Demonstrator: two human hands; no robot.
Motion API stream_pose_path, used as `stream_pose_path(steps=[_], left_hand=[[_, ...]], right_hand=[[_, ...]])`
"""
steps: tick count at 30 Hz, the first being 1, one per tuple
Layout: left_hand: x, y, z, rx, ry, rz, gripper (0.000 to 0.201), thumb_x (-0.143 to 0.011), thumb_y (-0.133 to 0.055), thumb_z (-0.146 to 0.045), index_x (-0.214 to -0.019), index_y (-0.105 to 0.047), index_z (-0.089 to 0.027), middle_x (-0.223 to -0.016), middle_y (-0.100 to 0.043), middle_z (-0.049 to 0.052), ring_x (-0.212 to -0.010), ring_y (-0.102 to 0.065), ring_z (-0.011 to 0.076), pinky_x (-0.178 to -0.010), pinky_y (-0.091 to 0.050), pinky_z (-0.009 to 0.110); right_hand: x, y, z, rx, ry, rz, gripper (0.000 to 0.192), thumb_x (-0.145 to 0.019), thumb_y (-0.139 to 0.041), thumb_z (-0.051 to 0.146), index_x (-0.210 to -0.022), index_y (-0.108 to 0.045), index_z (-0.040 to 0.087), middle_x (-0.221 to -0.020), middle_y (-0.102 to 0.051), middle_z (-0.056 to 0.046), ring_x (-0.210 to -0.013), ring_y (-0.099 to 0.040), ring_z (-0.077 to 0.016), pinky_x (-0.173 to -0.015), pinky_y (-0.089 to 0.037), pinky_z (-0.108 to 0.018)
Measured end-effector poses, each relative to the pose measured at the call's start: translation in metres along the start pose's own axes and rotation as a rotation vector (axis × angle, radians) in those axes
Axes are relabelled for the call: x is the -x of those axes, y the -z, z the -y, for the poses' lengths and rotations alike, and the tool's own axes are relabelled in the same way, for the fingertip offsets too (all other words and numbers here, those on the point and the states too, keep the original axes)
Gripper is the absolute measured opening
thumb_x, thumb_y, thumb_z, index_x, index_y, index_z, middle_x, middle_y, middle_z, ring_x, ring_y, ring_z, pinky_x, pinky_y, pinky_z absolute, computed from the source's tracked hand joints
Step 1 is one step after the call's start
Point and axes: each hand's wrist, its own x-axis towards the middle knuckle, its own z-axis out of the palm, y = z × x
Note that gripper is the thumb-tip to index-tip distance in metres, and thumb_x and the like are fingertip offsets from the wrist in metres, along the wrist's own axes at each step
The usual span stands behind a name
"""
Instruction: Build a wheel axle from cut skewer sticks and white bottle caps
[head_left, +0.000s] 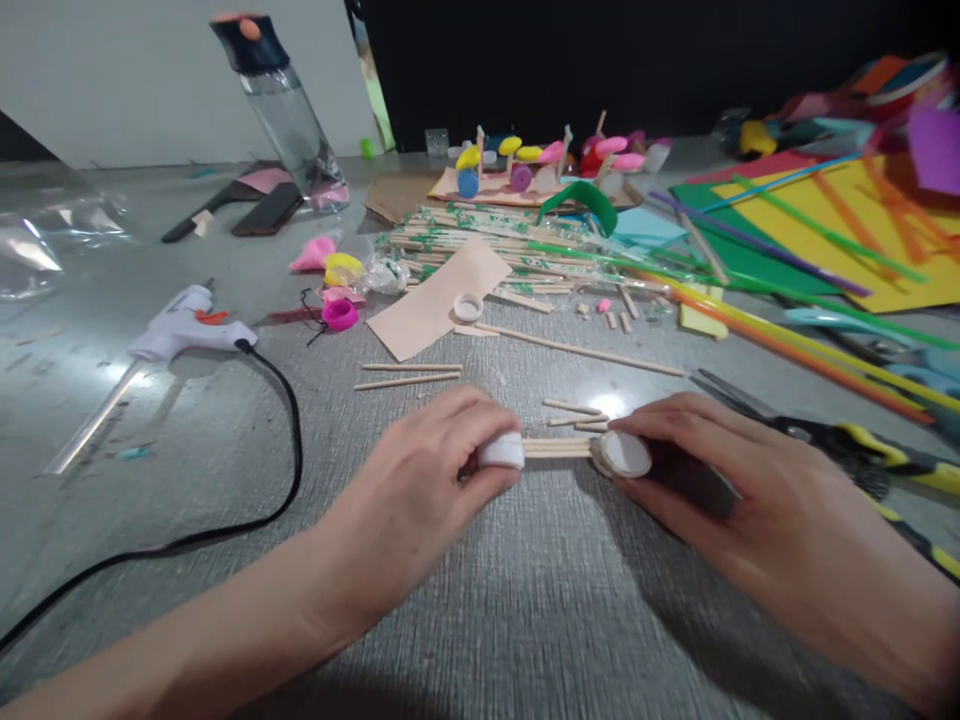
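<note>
Two white caps (501, 450) already on the stick axle (557, 447), left hand (420, 470) and right hand (720, 470) fingers clamped on each (glue gun (184, 325) idle); body unbuilt.

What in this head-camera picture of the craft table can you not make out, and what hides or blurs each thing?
- Head view: how the wooden sticks join the white cap is hidden by the left hand.
- The right hand covers what lies behind the other cap.
- The scissors run off the right edge.
- The coloured pieces at top right are blurred.
- The black cable leaves the frame at left.
</note>
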Motion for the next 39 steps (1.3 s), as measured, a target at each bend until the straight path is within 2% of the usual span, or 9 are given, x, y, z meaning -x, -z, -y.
stream_pose_path(steps=[4,8,12,16,20,25,31,36,39], left_hand=[[0.002,0.001,0.000,-0.041,-0.012,0.027,0.016,-0.090,-0.068,-0.012,-0.104,-0.065,-0.020,-0.100,-0.064,0.000,-0.092,-0.060,0.0165,-0.081,-0.048,0.031],[0.001,-0.001,-0.004,-0.200,-0.108,-0.034,0.035,-0.088,-0.074,-0.023,-0.120,-0.063,-0.017,-0.119,-0.062,0.007,-0.109,-0.056,0.0248,-0.095,-0.044,0.042],[-0.003,-0.007,-0.015,-0.339,-0.195,-0.031,0.027,-0.092,-0.068,-0.025,-0.117,-0.065,-0.016,-0.119,-0.064,0.008,-0.115,-0.054,0.0287,-0.095,-0.039,0.045],[-0.006,-0.012,-0.020,-0.369,-0.258,-0.037,0.010,-0.098,-0.058,-0.019,-0.103,-0.066,-0.015,-0.103,-0.070,0.005,-0.109,-0.057,0.0269,-0.090,-0.036,0.043],[-0.007,-0.013,-0.018,-0.341,-0.312,-0.067,0.012,-0.099,-0.056,-0.018,-0.094,-0.066,-0.016,-0.095,-0.072,0.003,-0.101,-0.059,0.0241,-0.086,-0.035,0.041],[-0.007,-0.013,-0.015,-0.303,-0.306,-0.071,0.016,-0.100,-0.053,-0.017,-0.091,-0.066,-0.016,-0.094,-0.073,0.003,-0.096,-0.060,0.0219,-0.086,-0.037,0.040],[-0.007,-0.016,-0.013,-0.303,-0.307,-0.079,0.014,-0.099,-0.054,-0.015,-0.090,-0.066,-0.016,-0.092,-0.073,0.003,-0.095,-0.060,0.0221,-0.085,-0.038,0.040],[-0.006,-0.017,-0.012,-0.297,-0.325,-0.086,0.015,-0.099,-0.056,-0.015,-0.087,-0.066,-0.015,-0.089,-0.072,0.003,-0.093,-0.061,0.0230,-0.084,-0.037,0.041],[-0.005,-0.016,-0.013,-0.300,-0.321,-0.084,0.014,-0.098,-0.056,-0.014,-0.088,-0.066,-0.014,-0.089,-0.071,0.003,-0.094,-0.061,0.0233,-0.084,-0.036,0.041]], right_hand=[[0.002,0.001,0.000,-0.013,0.006,0.014,0.014,-0.099,-0.055,0.030,-0.109,-0.062,0.024,-0.105,-0.065,-0.003,-0.091,-0.063,-0.0199,-0.074,-0.050,-0.033],[0.002,0.001,0.000,-0.045,0.012,0.003,0.014,-0.099,-0.056,0.031,-0.109,-0.062,0.025,-0.105,-0.064,-0.002,-0.091,-0.062,-0.0183,-0.075,-0.049,-0.031],[0.002,0.003,0.002,-0.060,0.023,0.007,0.015,-0.099,-0.057,0.033,-0.111,-0.061,0.026,-0.106,-0.063,0.000,-0.091,-0.060,-0.0166,-0.073,-0.049,-0.028],[0.003,0.004,0.005,-0.044,0.023,-0.003,0.016,-0.099,-0.058,0.038,-0.110,-0.061,0.026,-0.102,-0.063,0.000,-0.087,-0.060,-0.0161,-0.072,-0.049,-0.028],[0.005,0.006,0.007,-0.095,-0.006,0.003,0.019,-0.098,-0.059,0.039,-0.113,-0.063,0.029,-0.107,-0.066,0.000,-0.090,-0.063,-0.0178,-0.071,-0.053,-0.028],[0.009,0.004,0.006,-0.253,-0.128,0.047,0.026,-0.097,-0.062,0.041,-0.121,-0.061,0.032,-0.095,-0.069,0.002,-0.076,-0.065,-0.0159,-0.059,-0.055,-0.024],[0.009,0.003,0.006,-0.263,-0.172,0.077,0.022,-0.098,-0.059,0.043,-0.115,-0.062,0.030,-0.087,-0.068,0.002,-0.069,-0.064,-0.0151,-0.049,-0.052,-0.022],[0.003,0.004,0.007,-0.092,-0.035,0.064,0.021,-0.103,-0.048,0.038,-0.112,-0.066,0.029,-0.108,-0.066,-0.002,-0.091,-0.066,-0.0186,-0.071,-0.055,-0.030],[0.003,0.002,0.004,-0.042,0.010,0.077,0.027,-0.101,-0.054,0.049,-0.115,-0.061,0.028,-0.105,-0.066,-0.002,-0.089,-0.065,-0.0203,-0.069,-0.055,-0.032]])
